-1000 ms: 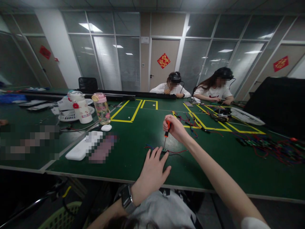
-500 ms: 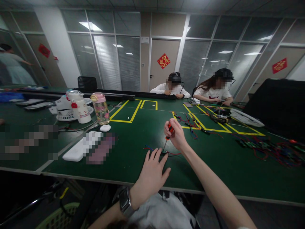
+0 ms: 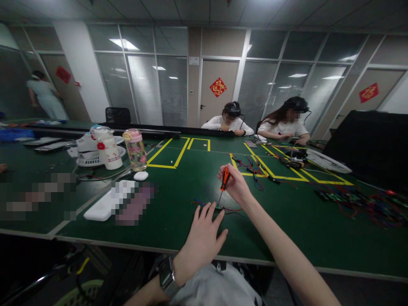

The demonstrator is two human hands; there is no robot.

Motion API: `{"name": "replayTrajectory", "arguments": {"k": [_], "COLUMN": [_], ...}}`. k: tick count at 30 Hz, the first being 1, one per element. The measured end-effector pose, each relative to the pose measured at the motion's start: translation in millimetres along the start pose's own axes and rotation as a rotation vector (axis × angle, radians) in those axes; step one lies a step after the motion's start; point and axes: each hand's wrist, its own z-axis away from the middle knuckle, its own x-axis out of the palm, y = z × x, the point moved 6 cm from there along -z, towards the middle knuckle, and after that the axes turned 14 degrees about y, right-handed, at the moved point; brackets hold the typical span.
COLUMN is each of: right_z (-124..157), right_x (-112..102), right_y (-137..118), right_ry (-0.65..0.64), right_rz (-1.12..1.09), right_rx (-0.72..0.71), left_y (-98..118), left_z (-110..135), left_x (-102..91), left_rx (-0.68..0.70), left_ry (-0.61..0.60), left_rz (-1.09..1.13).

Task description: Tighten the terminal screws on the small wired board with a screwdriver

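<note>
My right hand [image 3: 237, 182] is closed around a small screwdriver [image 3: 224, 180] with an orange and black handle. Its shaft slants down to a small part with red and blue wires [image 3: 234, 209] lying on the green table [image 3: 178, 199]. My left hand [image 3: 204, 236] lies flat on the table with fingers spread, its fingertips touching that part. A watch sits on my left wrist.
A pink-lidded bottle [image 3: 135, 148], a white jug [image 3: 108, 148] and a white fan [image 3: 92, 158] stand at the left. Two people sit at the far side. Heaps of coloured wires [image 3: 360, 197] lie at the right. Yellow tape lines [image 3: 270, 170] cross the table.
My right hand has turned the screwdriver in its fingers, so more of the orange handle shows. The left hand stays flat. A person has appeared at the far left door.
</note>
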Motion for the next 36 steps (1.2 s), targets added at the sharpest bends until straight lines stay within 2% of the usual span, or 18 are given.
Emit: {"name": "replayTrajectory", "arguments": {"k": [9, 24, 31, 36], "right_z": [-3, 2, 2, 3], "right_x": [-4, 2, -2, -4], "right_y": [-3, -5, -7, -11], "right_ry": [-0.029, -0.078, -0.059, -0.027], "right_rz": [0.036, 0.073, 0.155, 0.296], "right_rx": [-0.044, -0.048, -0.142, -0.335], "left_y": [2, 1, 2, 3], "left_z": [0, 0, -1, -2], "left_x": [-7.6, -4.2, -7.0, -8.7], "left_rx": [-0.005, -0.012, -0.031, -0.041], "left_ry": [-0.004, 0.000, -0.024, -0.031], "left_rz": [0.016, 0.015, 0.035, 0.038]}}
